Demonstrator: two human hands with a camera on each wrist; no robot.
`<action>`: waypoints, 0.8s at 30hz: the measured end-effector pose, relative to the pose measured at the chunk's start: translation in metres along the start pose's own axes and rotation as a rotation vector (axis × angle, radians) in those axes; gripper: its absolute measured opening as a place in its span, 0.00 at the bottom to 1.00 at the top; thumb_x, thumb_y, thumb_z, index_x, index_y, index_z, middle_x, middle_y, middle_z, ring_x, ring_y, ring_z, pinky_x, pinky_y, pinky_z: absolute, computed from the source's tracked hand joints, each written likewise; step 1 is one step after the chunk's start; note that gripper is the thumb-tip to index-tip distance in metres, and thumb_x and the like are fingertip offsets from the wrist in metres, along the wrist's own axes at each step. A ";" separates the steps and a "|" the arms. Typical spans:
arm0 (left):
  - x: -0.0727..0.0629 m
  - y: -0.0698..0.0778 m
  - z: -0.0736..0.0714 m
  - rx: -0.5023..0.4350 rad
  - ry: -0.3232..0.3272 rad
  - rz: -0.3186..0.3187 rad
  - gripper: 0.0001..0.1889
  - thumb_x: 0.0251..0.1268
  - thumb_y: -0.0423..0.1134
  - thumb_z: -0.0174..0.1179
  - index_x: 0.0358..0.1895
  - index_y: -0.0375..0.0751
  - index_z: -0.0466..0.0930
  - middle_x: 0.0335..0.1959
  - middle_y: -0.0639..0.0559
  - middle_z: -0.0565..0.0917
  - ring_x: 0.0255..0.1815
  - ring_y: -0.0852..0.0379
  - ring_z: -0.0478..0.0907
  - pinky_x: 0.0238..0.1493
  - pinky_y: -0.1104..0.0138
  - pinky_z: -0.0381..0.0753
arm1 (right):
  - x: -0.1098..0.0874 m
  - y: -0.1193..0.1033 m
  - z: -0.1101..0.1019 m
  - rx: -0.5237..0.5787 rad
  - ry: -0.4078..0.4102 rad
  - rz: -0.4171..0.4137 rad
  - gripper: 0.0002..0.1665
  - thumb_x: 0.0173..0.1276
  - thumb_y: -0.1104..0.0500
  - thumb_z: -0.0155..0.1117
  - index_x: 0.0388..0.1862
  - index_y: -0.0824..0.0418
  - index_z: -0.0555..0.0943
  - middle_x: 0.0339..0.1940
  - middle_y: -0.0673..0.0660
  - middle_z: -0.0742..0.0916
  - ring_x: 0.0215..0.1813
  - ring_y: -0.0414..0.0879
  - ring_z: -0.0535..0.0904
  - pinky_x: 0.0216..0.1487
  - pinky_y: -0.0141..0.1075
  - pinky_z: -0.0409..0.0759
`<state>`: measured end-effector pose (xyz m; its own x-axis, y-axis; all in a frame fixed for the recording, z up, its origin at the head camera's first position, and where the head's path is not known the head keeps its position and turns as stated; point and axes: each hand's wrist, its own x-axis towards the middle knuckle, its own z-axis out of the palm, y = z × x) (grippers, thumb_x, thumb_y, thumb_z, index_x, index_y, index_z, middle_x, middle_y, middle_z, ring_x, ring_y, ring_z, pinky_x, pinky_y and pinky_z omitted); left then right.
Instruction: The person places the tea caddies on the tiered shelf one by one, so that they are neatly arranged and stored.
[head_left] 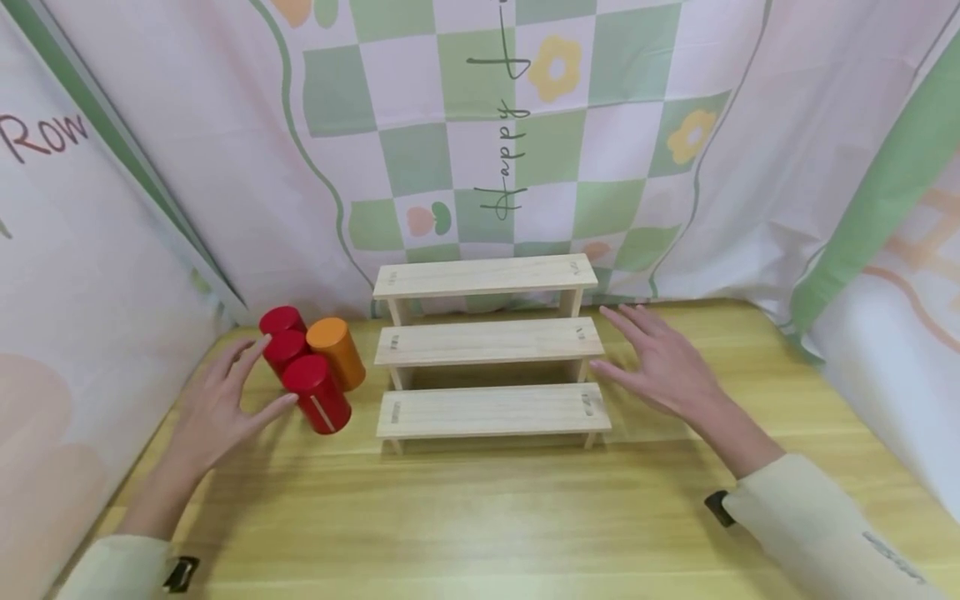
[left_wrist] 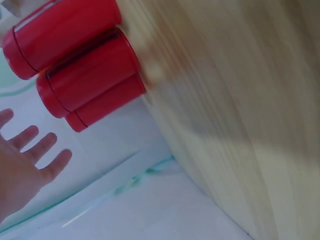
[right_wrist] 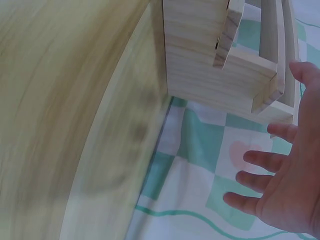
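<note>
The left hand [head_left: 217,408] is released, its fingers spread and slightly bent, holding nothing; it hovers just beside the cans, and the left wrist view shows a gap between fingertips and cans. The right hand [head_left: 663,358] is released too, fingers stretched out beside the rack's right end; whether its thumb touches the rack, I cannot tell.

The 4 cans stand upright, bunched near the worktop's back left corner: 3 red, in a slanting row, with the front red can [head_left: 318,396] closest to the front edge, then the middle red can [head_left: 285,348] and the back red can [head_left: 282,318]; the orange can [head_left: 335,350] stands on the rack side of them.

The 3-tier rack [head_left: 487,342] stands near the middle of the back edge of the worktop [head_left: 480,517], before a checked curtain [head_left: 517,150].

The step in hand looks like reaching for a can. The next move would call for the left fingers to settle around 1 red can without tipping its neighbours.
</note>
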<state>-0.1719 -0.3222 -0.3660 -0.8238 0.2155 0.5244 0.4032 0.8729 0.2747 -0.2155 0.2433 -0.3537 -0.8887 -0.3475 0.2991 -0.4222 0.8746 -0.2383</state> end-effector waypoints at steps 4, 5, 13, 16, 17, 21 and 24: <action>0.004 0.009 0.001 -0.086 -0.002 -0.055 0.43 0.58 0.48 0.75 0.75 0.37 0.68 0.65 0.33 0.71 0.60 0.34 0.70 0.53 0.33 0.73 | 0.005 -0.005 0.002 0.100 -0.045 0.031 0.48 0.75 0.35 0.60 0.83 0.58 0.61 0.79 0.69 0.67 0.77 0.72 0.61 0.71 0.72 0.60; 0.005 0.011 0.001 -0.097 -0.007 -0.066 0.42 0.58 0.47 0.75 0.75 0.37 0.68 0.64 0.33 0.71 0.58 0.35 0.71 0.51 0.35 0.74 | 0.006 -0.007 0.002 0.141 -0.059 0.042 0.47 0.76 0.36 0.59 0.83 0.59 0.60 0.79 0.69 0.67 0.77 0.72 0.61 0.71 0.73 0.60; 0.009 0.021 0.003 -0.127 -0.095 -0.135 0.36 0.62 0.48 0.74 0.69 0.36 0.74 0.56 0.39 0.75 0.49 0.45 0.74 0.43 0.53 0.79 | 0.017 -0.010 0.005 0.479 -0.111 0.074 0.41 0.81 0.47 0.58 0.81 0.68 0.59 0.76 0.73 0.71 0.74 0.70 0.67 0.68 0.65 0.71; 0.009 0.022 0.005 -0.151 -0.094 -0.131 0.34 0.61 0.46 0.75 0.68 0.35 0.75 0.57 0.38 0.76 0.51 0.43 0.74 0.44 0.51 0.80 | 0.019 -0.010 0.007 0.514 -0.117 0.077 0.39 0.81 0.49 0.59 0.81 0.67 0.61 0.74 0.73 0.72 0.73 0.69 0.68 0.67 0.64 0.73; 0.009 0.022 0.006 -0.157 -0.088 -0.127 0.34 0.60 0.45 0.75 0.67 0.35 0.75 0.57 0.37 0.76 0.51 0.43 0.75 0.44 0.51 0.80 | 0.020 -0.010 0.008 0.521 -0.119 0.078 0.39 0.81 0.50 0.59 0.81 0.67 0.61 0.74 0.72 0.72 0.72 0.69 0.69 0.67 0.64 0.73; 0.009 0.022 0.011 -0.176 -0.078 -0.127 0.33 0.59 0.43 0.77 0.65 0.34 0.77 0.56 0.38 0.76 0.51 0.43 0.75 0.43 0.51 0.82 | 0.022 -0.008 0.010 0.533 -0.126 0.090 0.38 0.80 0.50 0.60 0.80 0.66 0.62 0.74 0.73 0.72 0.71 0.70 0.70 0.66 0.64 0.75; 0.009 0.022 0.014 -0.180 -0.086 -0.132 0.32 0.58 0.43 0.77 0.63 0.32 0.78 0.55 0.38 0.78 0.50 0.43 0.76 0.42 0.54 0.83 | 0.023 -0.006 0.012 0.540 -0.133 0.099 0.38 0.80 0.49 0.61 0.80 0.64 0.62 0.74 0.73 0.72 0.70 0.71 0.71 0.66 0.65 0.74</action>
<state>-0.1763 -0.2950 -0.3664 -0.9019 0.1476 0.4059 0.3478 0.8055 0.4798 -0.2358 0.2257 -0.3566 -0.9290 -0.3426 0.1401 -0.3357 0.6203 -0.7089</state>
